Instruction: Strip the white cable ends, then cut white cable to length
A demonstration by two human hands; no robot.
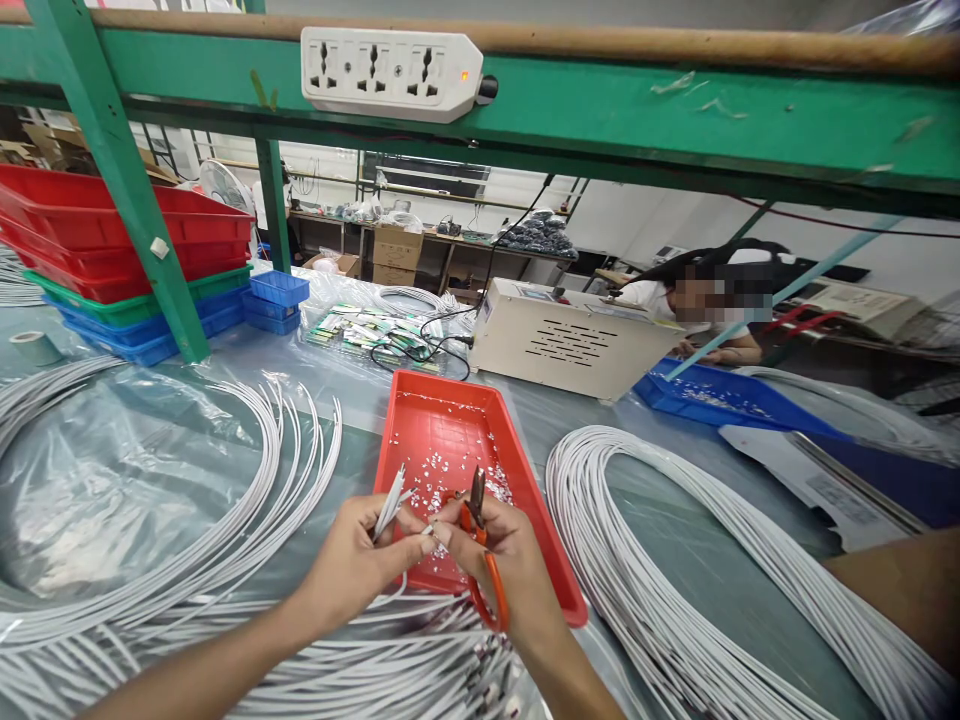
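Over the near part of a red tray [450, 425], the left hand [364, 550] and right hand [501, 550] meet, masking part of the tray floor. The left fingers curl around a bundle of white cable ends [388, 508]. The right fingers close about orange-handled cutters [495, 590], blades tilted upward; the grip is partly concealed. Between the hands, both thumbs and forefingers pinch a pale tip, its form obscured by them. Shiny scraps [502, 487], too fine to identify, dot the tray. Left on the desk [358, 470], a coil of white cables [268, 460] is cut off at the margin; right of the tray, a second coil [581, 500] leaves view at the near edge. Loose cables [300, 670] lie nearest, partly covered by the forearms, tips indistinct. Far right, beyond a beige machine [570, 345], a person [739, 350] at a blue tray [671, 395] is crossed by a strut [795, 288].
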